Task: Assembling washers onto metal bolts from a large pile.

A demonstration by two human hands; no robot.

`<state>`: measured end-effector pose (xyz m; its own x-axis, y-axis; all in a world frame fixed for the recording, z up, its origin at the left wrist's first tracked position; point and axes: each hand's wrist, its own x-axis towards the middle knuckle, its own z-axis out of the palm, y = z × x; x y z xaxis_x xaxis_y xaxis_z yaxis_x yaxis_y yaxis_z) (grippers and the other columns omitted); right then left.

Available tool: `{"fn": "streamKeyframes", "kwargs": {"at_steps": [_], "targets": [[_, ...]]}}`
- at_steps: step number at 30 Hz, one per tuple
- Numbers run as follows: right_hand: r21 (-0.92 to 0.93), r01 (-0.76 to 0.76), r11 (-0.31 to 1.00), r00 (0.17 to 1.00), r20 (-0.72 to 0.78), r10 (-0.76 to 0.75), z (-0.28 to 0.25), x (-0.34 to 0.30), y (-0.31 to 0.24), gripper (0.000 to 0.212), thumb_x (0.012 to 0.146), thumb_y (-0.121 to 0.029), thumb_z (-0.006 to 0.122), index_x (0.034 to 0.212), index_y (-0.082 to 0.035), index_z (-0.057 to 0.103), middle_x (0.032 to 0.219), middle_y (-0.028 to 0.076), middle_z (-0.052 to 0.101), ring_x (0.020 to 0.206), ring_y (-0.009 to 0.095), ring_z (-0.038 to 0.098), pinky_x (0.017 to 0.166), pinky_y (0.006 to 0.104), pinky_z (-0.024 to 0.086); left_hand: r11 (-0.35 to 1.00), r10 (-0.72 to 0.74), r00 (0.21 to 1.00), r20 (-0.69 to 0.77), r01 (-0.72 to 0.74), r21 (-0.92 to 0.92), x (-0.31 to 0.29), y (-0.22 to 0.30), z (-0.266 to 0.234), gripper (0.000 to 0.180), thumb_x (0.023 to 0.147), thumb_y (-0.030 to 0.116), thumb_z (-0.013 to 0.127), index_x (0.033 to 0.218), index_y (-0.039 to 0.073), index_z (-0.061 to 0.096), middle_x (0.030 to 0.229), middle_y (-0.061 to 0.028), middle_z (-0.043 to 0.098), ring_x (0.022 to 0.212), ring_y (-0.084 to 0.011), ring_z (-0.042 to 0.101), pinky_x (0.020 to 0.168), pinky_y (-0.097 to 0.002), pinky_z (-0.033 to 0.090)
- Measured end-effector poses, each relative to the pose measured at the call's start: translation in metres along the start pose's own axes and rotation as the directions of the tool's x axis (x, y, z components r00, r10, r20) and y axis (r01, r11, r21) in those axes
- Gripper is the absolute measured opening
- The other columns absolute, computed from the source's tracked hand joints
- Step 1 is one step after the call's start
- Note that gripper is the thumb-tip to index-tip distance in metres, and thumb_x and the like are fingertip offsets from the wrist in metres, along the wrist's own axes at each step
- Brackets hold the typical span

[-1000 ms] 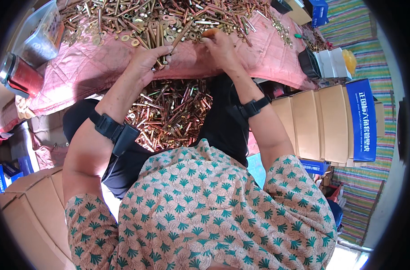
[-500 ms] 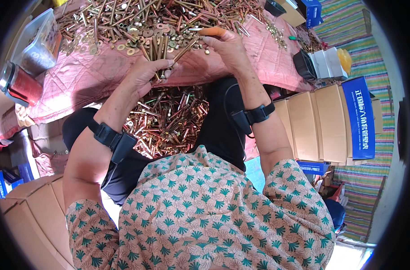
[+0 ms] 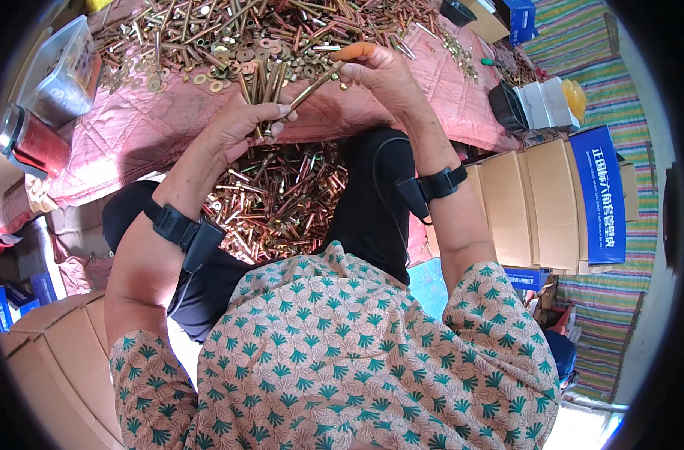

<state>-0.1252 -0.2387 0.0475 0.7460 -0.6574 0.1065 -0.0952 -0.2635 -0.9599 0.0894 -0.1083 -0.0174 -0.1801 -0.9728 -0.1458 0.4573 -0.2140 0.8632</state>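
Note:
My left hand (image 3: 249, 125) is closed round a bundle of long brass-coloured anchor bolts (image 3: 265, 81), which fan upward from its fingers. One anchor bolt (image 3: 315, 85) slants out to the right from that hand. At its upper end my right hand (image 3: 379, 75) pinches with thumb and index finger; the index finger wears an orange finger cover (image 3: 354, 52). Whether a small part sits between those fingertips is too fine to make out. Just beyond both hands, flat round washers (image 3: 220, 66) and loose metal parts lie on a pink quilted cloth (image 3: 184, 109).
A large heap of bolts and sleeves (image 3: 282, 30) covers the far cloth. More bolts (image 3: 282, 214) fill the space between my knees. At left stand a clear plastic tub (image 3: 60, 71) and a red jar (image 3: 42, 142); cardboard boxes (image 3: 537, 206) and a black container (image 3: 505, 107) are at right.
My right hand has come down slightly, its fingertips now at the slanting bolt's upper end. The silver piece seen at those fingertips before no longer shows there. My left hand keeps its bundle.

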Motion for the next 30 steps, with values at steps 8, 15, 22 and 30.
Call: {"fn": "streamKeyframes", "kwargs": {"at_steps": [8,15,22,30], "targets": [[-0.046,0.018,0.999,0.999,0.037,-0.017,-0.003,0.002,0.001,0.02,0.084,-0.003,0.065,0.104,-0.001,0.065,0.091,0.002,0.065,0.08,0.009,0.058,0.074,0.0241,0.049,0.991,-0.071,0.997,-0.022,0.068,-0.115,-0.002,-0.003,0.005,0.032,0.077,0.007,0.067,0.108,0.003,0.06,0.075,-0.0052,0.063,0.052,-0.0071,0.055,0.042,-0.0192,0.041],[-0.034,0.007,0.999,1.0,-0.005,-0.007,0.006,0.004,0.005,0.018,0.085,-0.01,0.067,0.101,-0.003,0.064,0.083,-0.002,0.06,0.072,0.006,0.053,0.065,0.0213,0.043,0.999,0.04,0.998,-0.038,-0.04,0.008,0.003,-0.007,-0.001,0.018,0.081,0.008,0.066,0.095,0.002,0.058,0.079,-0.0081,0.065,0.055,-0.0094,0.056,0.045,-0.0226,0.044],[-0.522,0.012,0.853,0.994,-0.085,-0.066,-0.006,0.005,0.033,0.015,0.086,-0.01,0.065,0.099,-0.003,0.064,0.079,-0.004,0.056,0.069,0.004,0.048,0.06,0.0193,0.039,1.0,-0.006,0.998,-0.057,0.006,0.008,0.002,-0.007,0.005,0.016,0.077,0.006,0.068,0.09,0.002,0.06,0.074,-0.0069,0.064,0.052,-0.0089,0.055,0.041,-0.0206,0.041],[-0.166,0.007,0.986,0.993,-0.113,-0.026,0.01,-0.008,0.02,0.014,0.086,-0.007,0.063,0.099,-0.003,0.064,0.07,-0.005,0.048,0.06,0.005,0.041,0.054,0.0193,0.033,0.999,-0.032,0.999,-0.03,0.032,-0.021,-0.002,-0.008,0.002,0.015,0.077,0.007,0.067,0.09,0.002,0.06,0.075,-0.0074,0.065,0.053,-0.0092,0.056,0.042,-0.0221,0.042]]}}
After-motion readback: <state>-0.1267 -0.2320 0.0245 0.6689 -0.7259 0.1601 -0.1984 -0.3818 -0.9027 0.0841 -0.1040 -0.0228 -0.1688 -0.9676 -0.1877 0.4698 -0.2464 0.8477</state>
